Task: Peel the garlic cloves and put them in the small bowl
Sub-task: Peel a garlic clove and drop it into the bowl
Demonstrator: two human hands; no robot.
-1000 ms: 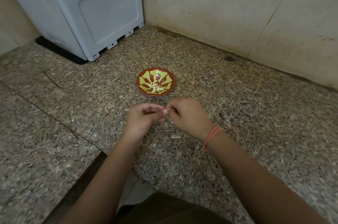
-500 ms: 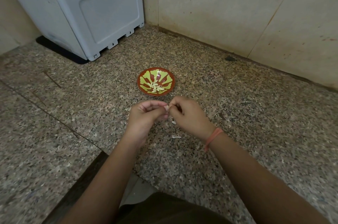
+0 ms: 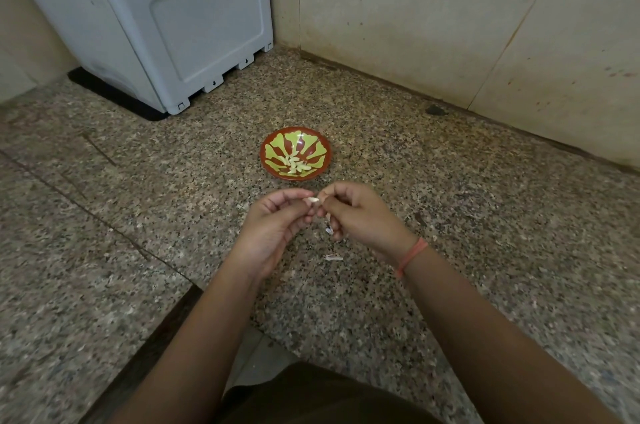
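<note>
One garlic clove (image 3: 312, 199) is pinched between both hands, left (image 3: 277, 223) and right (image 3: 360, 216), near one small bowl (image 3: 273, 170).

No readable text, label, brand or number shows on anything here.

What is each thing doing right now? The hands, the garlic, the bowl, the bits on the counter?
left hand: pinching the garlic clove
right hand: pinching the same clove
garlic clove: held between both hands
small bowl: upright, holds peeled cloves
skin scraps: lying on the counter
</note>
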